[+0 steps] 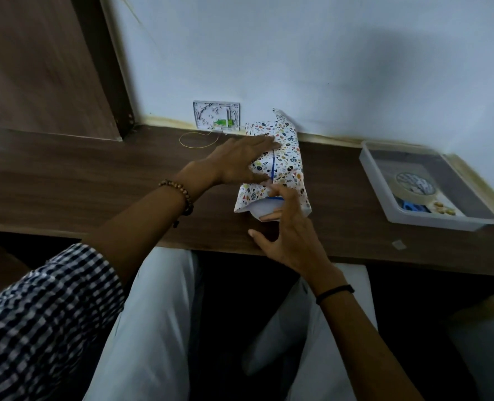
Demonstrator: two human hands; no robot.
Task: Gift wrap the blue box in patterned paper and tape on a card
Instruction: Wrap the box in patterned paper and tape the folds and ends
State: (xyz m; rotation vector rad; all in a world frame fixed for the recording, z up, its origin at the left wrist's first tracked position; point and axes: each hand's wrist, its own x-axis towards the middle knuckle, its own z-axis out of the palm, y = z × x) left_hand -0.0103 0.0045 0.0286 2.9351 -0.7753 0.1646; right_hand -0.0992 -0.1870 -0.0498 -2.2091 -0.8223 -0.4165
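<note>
Blue box (273, 167): L hand (240, 162) flat atop, R hand (287, 230) at near end.

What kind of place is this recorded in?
Likely a desk nook in a home or small office, not a lab: a dark wood-grain desk against a plain white wall, a small cable box at the wall's foot, and a clear plastic tray holding a tape roll.
</note>
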